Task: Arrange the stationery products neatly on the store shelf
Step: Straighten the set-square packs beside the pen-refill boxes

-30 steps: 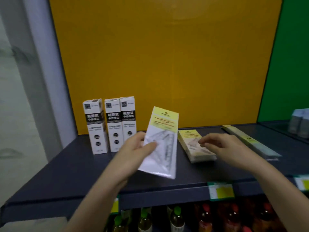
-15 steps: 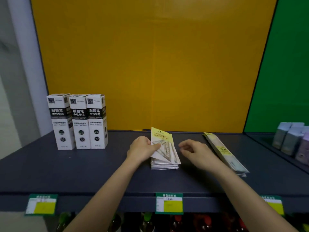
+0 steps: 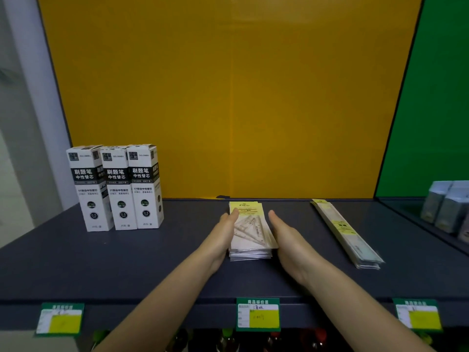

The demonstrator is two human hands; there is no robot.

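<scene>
We see a soft, even light that seems to come from above. The yellow wall (image 3: 228, 97) is brightest near the top and gets darker lower down. The dark shelf (image 3: 76, 262) has only a dull shine. Faint shadows lie beside the white boxes (image 3: 116, 189) and under the left hand (image 3: 225, 232) and the right hand (image 3: 286, 240). The middle looks fairly sharp, and we can read the big letters on the boxes. At the edges things bend and lean, and the grey boxes (image 3: 446, 207) on the right look fuzzy. The bottles (image 3: 228, 341) under the shelf are dark and blurred.
</scene>
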